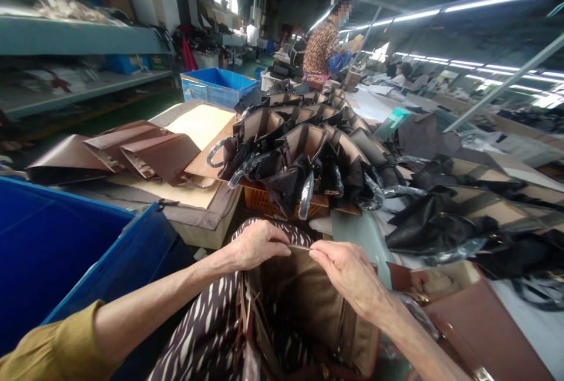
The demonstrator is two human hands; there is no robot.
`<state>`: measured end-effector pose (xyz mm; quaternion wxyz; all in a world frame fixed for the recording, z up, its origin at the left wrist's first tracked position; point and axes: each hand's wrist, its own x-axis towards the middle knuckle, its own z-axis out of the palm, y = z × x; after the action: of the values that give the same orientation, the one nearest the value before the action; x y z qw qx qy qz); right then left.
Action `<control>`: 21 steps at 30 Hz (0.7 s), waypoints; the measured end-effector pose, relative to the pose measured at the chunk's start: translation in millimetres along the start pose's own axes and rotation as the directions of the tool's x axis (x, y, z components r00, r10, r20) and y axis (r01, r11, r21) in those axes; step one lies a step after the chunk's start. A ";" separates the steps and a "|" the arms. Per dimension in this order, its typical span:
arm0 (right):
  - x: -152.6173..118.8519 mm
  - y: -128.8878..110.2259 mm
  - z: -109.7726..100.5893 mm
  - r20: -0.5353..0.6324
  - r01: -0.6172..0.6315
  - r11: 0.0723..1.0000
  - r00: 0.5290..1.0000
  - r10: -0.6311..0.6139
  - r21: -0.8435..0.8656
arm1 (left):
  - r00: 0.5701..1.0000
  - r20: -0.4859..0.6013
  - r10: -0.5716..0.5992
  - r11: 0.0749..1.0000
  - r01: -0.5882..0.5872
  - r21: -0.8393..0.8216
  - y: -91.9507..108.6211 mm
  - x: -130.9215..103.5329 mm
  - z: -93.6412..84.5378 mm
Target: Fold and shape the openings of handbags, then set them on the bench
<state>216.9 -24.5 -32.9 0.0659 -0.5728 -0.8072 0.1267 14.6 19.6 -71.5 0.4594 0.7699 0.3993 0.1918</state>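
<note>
A brown handbag (317,293) with a tan lining sits on my lap, its mouth facing up at me. My left hand (262,245) pinches the far rim of the bag between thumb and fingers. A short way to the right, my right hand (341,266) grips the same rim, thumb on the inner side. Between the two hands a thin stretch of edge shows. The lower part of the bag is dark, and its outer far side is hidden from view.
Many black handbags (286,164) with plastic-wrapped handles crowd the table ahead. Brown bags (161,155) lie at the left, another brown bag (480,322) at the right. Blue bins (145,228) stand at the left. A co-worker (319,46) stands beyond the table.
</note>
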 end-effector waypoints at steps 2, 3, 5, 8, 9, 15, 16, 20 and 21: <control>0.0 0.7 0.1 -0.005 0.001 1.000 1.000 -0.001 -0.002 | 1.000 -0.005 -0.002 1.000 0.002 0.015 3.0 -1.2 -0.8; -0.2 1.0 0.0 -0.009 0.004 1.000 1.000 -0.004 -0.004 | 1.000 -0.007 -0.005 1.000 0.006 0.024 4.4 -1.7 -1.1; -1.0 0.7 -0.6 -0.012 0.014 1.000 1.000 -0.015 -0.017 | 1.000 -0.012 -0.013 0.999 0.014 0.047 6.7 -2.3 -1.5; -2.9 -4.3 -1.9 -0.018 0.033 0.994 0.999 -0.035 -0.107 | 0.999 -0.032 -0.036 0.996 0.038 0.075 9.8 -2.3 -0.7; -3.3 -7.6 -2.0 -0.021 0.046 0.987 0.999 -0.050 -0.156 | 0.998 -0.040 -0.045 0.995 0.048 0.082 11.3 -2.0 -0.2; 3.9 -31.5 3.6 -0.013 0.087 0.941 0.995 -0.097 -0.327 | 0.998 -0.062 -0.023 0.992 0.030 0.120 23.6 -0.4 4.3; 6.2 -33.6 4.4 0.003 0.077 0.946 0.997 -0.081 -0.316 | 0.998 -0.058 -0.016 0.992 0.023 0.121 24.5 -0.8 4.3; 12.5 -34.8 3.1 0.069 0.031 0.971 0.998 -0.015 -0.238 | 0.999 0.023 0.026 0.998 -0.027 0.049 23.0 -6.6 -2.4; 13.0 -34.2 1.7 0.074 0.028 0.975 0.997 -0.012 -0.222 | 0.999 0.034 0.018 0.999 -0.019 0.048 21.8 -9.0 -5.7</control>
<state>181.1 -23.1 -25.4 -0.0267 -0.5636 -0.8238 0.0552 14.9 10.0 -49.2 0.4455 0.7875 0.3889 0.1736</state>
